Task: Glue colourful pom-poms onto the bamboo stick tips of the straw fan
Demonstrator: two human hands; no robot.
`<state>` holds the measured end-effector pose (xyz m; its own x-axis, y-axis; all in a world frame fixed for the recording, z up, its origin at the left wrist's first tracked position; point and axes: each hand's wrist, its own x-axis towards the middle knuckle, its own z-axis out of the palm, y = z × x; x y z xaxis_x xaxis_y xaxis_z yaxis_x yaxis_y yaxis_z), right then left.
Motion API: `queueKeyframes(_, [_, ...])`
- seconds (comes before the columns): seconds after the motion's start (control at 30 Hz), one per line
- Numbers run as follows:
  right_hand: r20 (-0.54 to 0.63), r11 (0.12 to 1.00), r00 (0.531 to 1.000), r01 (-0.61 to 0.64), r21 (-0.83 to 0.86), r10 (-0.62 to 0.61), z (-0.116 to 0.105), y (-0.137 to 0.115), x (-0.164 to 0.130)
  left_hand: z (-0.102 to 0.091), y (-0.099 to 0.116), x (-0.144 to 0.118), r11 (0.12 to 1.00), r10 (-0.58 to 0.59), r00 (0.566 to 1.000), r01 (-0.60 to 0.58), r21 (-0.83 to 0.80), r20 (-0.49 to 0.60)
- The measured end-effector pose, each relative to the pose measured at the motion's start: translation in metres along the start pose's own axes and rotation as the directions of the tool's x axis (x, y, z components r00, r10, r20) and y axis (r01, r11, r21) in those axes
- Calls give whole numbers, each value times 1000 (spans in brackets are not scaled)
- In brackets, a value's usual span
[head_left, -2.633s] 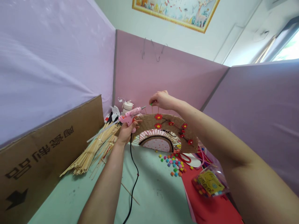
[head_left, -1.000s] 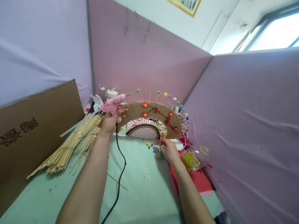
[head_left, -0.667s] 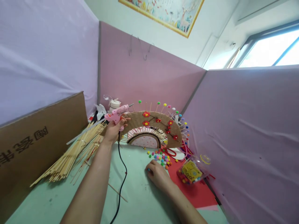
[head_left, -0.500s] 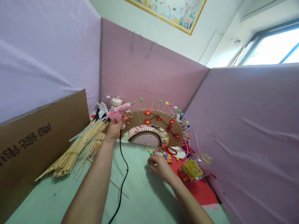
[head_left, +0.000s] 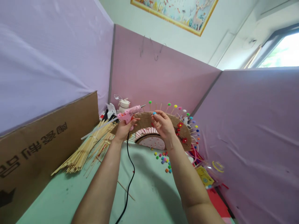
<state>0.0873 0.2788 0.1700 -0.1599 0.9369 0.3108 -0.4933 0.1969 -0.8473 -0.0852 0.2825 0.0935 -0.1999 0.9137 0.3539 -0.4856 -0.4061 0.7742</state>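
My left hand is wrapped round a pink glue gun, whose nozzle points up to the right. A long clear glue stick sticks out of its back and a black cord hangs below. Between the fingertips of my right hand is a small blue pom-pom. Behind both hands stands a brown fan-shaped craft piece with red flowers, partly covered by my right hand. Thin sticks rise from its curved edge, several tipped with coloured pom-poms and a few bare.
Loose pom-poms lie on the green table. Left are a bundle of bamboo sticks and a cardboard sheet. A clear jar and red paper are at right. A white bottle stands behind.
My right hand has risen from the loose pom-poms to in front of the fan, now with a blue pom-pom showing in its fingers. My left hand still holds the glue gun. The view has shifted slightly.
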Motion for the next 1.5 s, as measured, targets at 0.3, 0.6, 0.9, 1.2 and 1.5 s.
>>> queueKeyframes(0.3, [-5, 907, 981, 179, -382, -195, 6, 11, 7, -1, -1, 1, 1000, -5, 1000, 5, 6, -6])
queueKeyframes(0.6, [118, 775, 904, 414, -477, -411, 4, 16, 26, -3, 1, -1, 1000, -11, 1000, 10, 21, 25])
queueKeyframes(0.9, [136, 697, 851, 498, -516, -507, 9, 18, 36, -6, 0, 0, 998, -15, 999, 12, 64, 33])
queueKeyframes(1.2, [182, 626, 821, 537, -566, -541, 9, 21, 36, -7, -2, 1, 995, -22, 999, 19, 93, 34])
queueKeyframes(1.5, [202, 590, 814, 543, -598, -546, 9, 19, 34, -6, -2, 0, 996, -25, 1000, 24, 89, 15])
